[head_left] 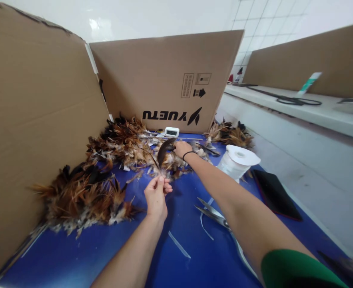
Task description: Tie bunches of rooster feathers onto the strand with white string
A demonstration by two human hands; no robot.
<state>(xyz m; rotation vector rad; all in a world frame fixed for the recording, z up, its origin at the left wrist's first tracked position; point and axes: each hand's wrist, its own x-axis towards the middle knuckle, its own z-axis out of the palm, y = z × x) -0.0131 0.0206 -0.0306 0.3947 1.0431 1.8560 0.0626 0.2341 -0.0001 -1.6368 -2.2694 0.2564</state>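
Observation:
My left hand (pixel 157 195) pinches the pale base of a dark feather (pixel 164 153) between thumb and fingers, its tip pointing up and curving right. A thinner feather seems to rise beside it from the same pinch. Farther forward, my right hand (pixel 181 148), with a black band at the wrist, reaches into the heap of brown and black feathers (pixel 119 144). Its fingers curl down there, and whatever lies between them is hidden. Another pile of brown feathers (pixel 86 196) spreads on the blue table (pixel 194 260) to the left of my left hand.
Scissors (pixel 214 214) lie partly under my right forearm, near cut strips of white ribbon (pixel 179 245). A white spool (pixel 239 160) and a black flat object (pixel 276 194) are at right. Cardboard panels (pixel 164 80) stand behind and left; a small digital display (pixel 172 131) sits at the back.

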